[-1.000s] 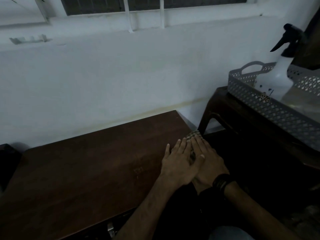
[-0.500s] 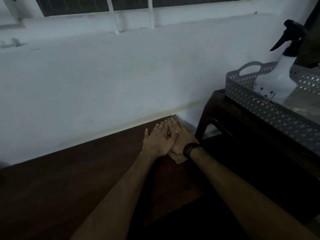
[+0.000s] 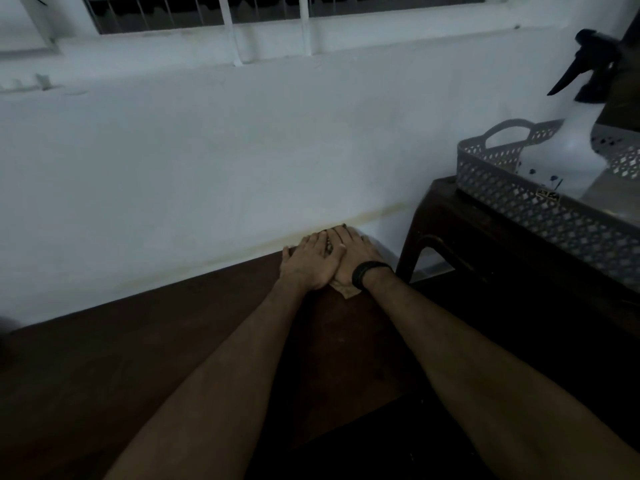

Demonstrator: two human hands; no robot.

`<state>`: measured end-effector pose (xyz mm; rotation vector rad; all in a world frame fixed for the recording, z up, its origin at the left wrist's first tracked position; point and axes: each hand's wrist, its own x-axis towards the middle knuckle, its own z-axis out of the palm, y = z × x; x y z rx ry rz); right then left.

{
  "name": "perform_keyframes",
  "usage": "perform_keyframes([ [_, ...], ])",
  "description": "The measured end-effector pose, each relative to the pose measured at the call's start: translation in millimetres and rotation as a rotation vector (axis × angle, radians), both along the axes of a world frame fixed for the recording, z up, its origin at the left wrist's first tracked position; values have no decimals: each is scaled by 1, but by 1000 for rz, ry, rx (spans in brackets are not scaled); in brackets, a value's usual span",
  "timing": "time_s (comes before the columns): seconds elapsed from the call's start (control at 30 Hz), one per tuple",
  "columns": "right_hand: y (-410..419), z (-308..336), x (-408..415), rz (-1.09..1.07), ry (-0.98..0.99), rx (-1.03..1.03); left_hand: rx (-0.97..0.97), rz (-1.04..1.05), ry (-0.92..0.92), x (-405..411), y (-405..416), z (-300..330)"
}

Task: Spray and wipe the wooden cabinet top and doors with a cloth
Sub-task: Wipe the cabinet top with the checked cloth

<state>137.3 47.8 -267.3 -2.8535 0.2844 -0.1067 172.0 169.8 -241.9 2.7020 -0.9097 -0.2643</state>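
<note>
The dark wooden cabinet top (image 3: 145,358) runs along the white wall. At its far right corner both hands lie flat on a cloth (image 3: 346,292); only a light corner shows below my palms and a patterned bit between the fingers. My left hand (image 3: 304,263) partly overlaps my right hand (image 3: 353,256), which wears a black wristband. Both arms are stretched out. The white spray bottle (image 3: 575,147) with a black trigger head stands in the basket at the right, away from both hands.
A grey perforated basket (image 3: 540,206) sits on a dark wooden side table (image 3: 460,230) to the right, higher than the cabinet. The white wall (image 3: 207,161) borders the cabinet's back edge, with a barred window above.
Both hands have slid the cloth away from me, from the near right part of the top to the far right corner by the wall. My arms are now fully extended.
</note>
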Motion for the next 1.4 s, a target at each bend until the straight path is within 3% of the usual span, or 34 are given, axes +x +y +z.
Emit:
perform_keyframes([
  [0.23, 35, 3, -2, 34, 77, -145, 56, 23, 36, -7, 38, 5],
  [0.57, 135, 4, 19, 209, 89, -149, 96, 176, 2, -1, 146, -4],
  [1.4, 190, 3, -79, 256, 79, -176, -48, 189, 14, -111, 216, -6],
])
